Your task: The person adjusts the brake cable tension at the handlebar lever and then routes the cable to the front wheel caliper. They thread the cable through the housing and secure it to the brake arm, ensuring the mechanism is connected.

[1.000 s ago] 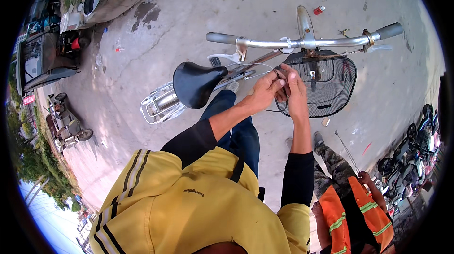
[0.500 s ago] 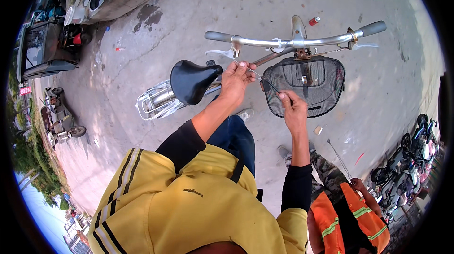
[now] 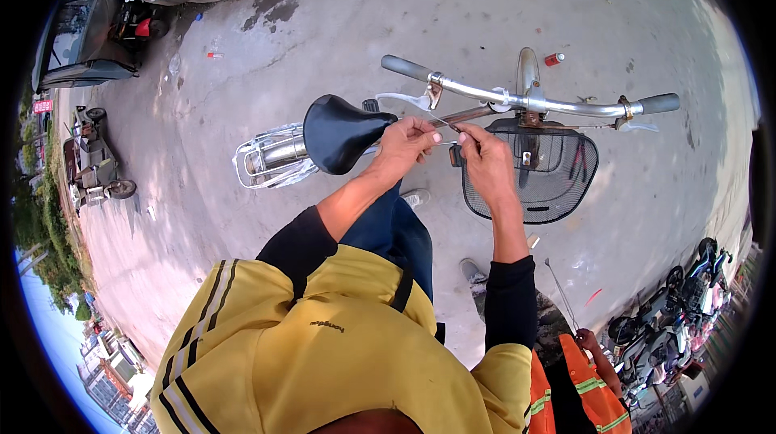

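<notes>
While my forearms point(image 3: 509, 236) reach forward from black sleeves point(image 3: 511, 301), the left slanting inward and the right nearly straight ahead, my left grip point(image 3: 404, 147) is narrow, fingers curled, thumb pointing right, pinching a thin brake cable point(image 3: 445, 143). My right grip point(image 3: 489, 166) pinches it too, thumb and forefinger drawn close, the other fingers mostly hidden from me. The cable sits between my hands, near the brake lever point(image 3: 408, 99). Left of my hands is the black saddle point(image 3: 343, 133); right, the mesh basket point(image 3: 558, 179); beyond, the silver handlebar point(image 3: 469, 92). Farther off, a red can point(image 3: 554, 59) lies on the concrete ground point(image 3: 420, 14).
</notes>
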`<act>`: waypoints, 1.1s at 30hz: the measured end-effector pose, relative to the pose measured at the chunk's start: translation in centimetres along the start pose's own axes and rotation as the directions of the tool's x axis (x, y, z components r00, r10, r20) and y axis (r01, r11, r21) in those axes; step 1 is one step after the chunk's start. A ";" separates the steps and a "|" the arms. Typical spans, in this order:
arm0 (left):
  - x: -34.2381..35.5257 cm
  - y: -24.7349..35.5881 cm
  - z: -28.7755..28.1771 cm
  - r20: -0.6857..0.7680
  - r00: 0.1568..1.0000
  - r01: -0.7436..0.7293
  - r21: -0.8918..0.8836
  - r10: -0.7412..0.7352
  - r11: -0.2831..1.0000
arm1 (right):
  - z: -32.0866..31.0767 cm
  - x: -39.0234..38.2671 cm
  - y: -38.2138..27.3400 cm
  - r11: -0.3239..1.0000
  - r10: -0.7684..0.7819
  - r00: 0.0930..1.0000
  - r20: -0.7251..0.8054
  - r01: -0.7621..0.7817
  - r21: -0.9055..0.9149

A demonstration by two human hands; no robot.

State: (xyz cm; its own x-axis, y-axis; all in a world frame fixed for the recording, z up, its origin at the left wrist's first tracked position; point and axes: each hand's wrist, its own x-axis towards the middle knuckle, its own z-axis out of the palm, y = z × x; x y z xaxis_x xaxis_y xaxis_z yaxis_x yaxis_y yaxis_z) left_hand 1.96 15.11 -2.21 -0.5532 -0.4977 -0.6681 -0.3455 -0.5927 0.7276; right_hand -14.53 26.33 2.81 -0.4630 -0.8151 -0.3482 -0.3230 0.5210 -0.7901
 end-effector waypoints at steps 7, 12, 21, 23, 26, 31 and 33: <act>0.3 5.4 -4.7 0.211 0.564 -0.488 0.865 0.799 0.116 | 1.1 1.3 1.3 0.991 0.006 0.997 -0.079 0.005 0.134; 3.7 6.0 -4.4 0.439 0.560 -0.563 0.824 0.702 -0.067 | 1.9 1.6 1.4 0.982 -0.074 0.991 -0.111 0.091 0.164; 5.0 6.0 -3.8 0.449 0.441 -0.599 0.792 0.777 -0.117 | 3.4 3.0 -0.3 0.973 -0.230 0.960 -0.158 0.229 -0.024; 5.0 6.1 -3.5 0.432 0.443 -0.602 0.793 0.786 -0.096 | 3.6 3.4 -0.4 0.969 -0.241 0.957 -0.160 0.231 -0.083; 5.4 6.4 -3.9 0.436 0.437 -0.647 0.760 0.787 -0.062 | 3.9 3.7 -0.5 0.902 -0.357 0.916 -0.185 0.286 -0.325; 5.3 7.0 -5.0 0.486 0.502 -0.688 0.726 0.715 -0.010 | 4.8 4.5 0.5 0.770 -0.553 0.800 -0.233 0.383 -0.510; 5.2 6.8 -5.4 0.486 0.544 -0.681 0.732 0.684 0.021 | 4.9 4.7 0.6 0.739 -0.591 0.771 -0.237 0.399 -0.543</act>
State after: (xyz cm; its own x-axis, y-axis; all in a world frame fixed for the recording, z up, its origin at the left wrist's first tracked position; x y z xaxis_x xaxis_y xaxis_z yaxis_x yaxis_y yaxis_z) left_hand 0.79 5.08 -1.62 -0.9057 -0.3682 0.2100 -0.1859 0.7903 0.5838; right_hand -12.90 21.52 -1.74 -0.3617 -0.8766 0.3175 -0.8718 0.1973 -0.4484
